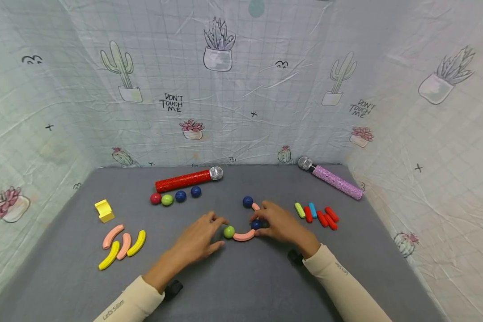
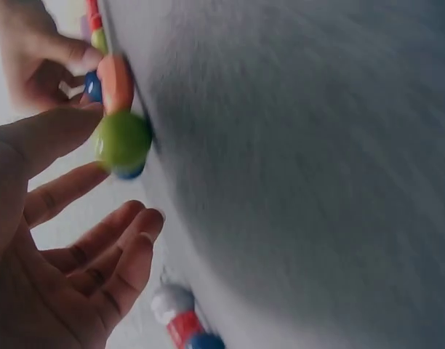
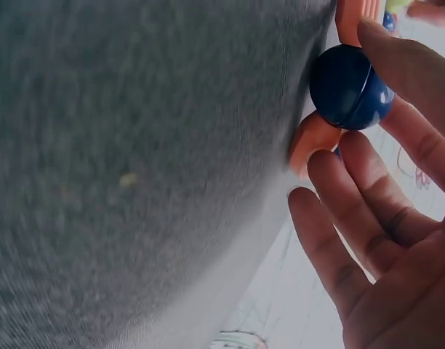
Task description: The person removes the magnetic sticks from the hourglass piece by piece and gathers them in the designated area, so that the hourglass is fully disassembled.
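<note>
A chain of toy pieces lies at the middle of the table: a green ball [image 1: 229,231], a peach curved stick [image 1: 244,236], a blue ball [image 3: 351,87], a second peach stick [image 3: 314,139] and another blue ball [image 1: 247,201] at its far end. My right hand [image 1: 281,222] holds the nearer blue ball between thumb and fingers, its thumb tip also over the end of the first stick. Beside the green ball [image 2: 123,139], my left hand [image 1: 198,239] has its thumb and index finger spread, other fingers loosely bent; contact with the ball is unclear.
Behind lie a red microphone [image 1: 185,180] and a purple microphone [image 1: 336,181]. A row of balls [image 1: 180,196] sits before the red one. Yellow and peach curved sticks [image 1: 124,246] and a yellow block [image 1: 104,211] lie left; several short coloured sticks [image 1: 322,218] lie right.
</note>
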`<state>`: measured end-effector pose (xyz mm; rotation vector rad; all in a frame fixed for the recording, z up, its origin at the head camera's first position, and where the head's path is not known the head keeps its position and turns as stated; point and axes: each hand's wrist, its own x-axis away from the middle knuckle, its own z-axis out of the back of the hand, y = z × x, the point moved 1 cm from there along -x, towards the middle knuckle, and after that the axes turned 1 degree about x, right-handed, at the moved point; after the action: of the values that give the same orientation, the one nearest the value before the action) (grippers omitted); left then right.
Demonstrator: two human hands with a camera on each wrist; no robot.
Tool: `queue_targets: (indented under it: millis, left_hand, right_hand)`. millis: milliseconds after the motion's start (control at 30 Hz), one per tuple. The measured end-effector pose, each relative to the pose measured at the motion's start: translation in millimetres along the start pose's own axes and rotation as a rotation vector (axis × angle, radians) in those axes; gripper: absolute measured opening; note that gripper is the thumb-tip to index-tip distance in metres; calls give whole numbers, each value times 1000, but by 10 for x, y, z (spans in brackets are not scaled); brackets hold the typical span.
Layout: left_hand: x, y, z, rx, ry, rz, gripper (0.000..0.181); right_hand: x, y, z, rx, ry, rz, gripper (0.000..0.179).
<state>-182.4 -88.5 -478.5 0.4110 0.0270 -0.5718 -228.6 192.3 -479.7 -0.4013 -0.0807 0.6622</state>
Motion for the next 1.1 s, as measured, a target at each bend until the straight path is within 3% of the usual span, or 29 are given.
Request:
queue_targets:
  millis: [267, 500, 667, 800, 900, 1100]
  left_hand:
    - [-221, 71, -177, -18, -35, -124, 22]
    - [-252, -24, -180, 36, -41, -83, 20]
    - [-268, -203, -99, 50, -1, -50, 22]
    - [-301, -420, 38, 10, 80, -36, 26]
    - [-330, -596, 145, -28, 129, 10, 28]
    - [-409, -861, 260, -87, 159, 72, 28]
  right_hand:
    - [28, -134, -65, 39, 49, 40, 31]
    - [70, -202, -93, 44, 74, 24, 27]
    - [87, -214, -89, 38, 59, 34, 30]
    - [113, -196, -64, 14, 25, 36, 38]
    - [127, -167, -49, -7, 5, 33, 41]
    - [122, -138, -56, -34, -11, 50, 38]
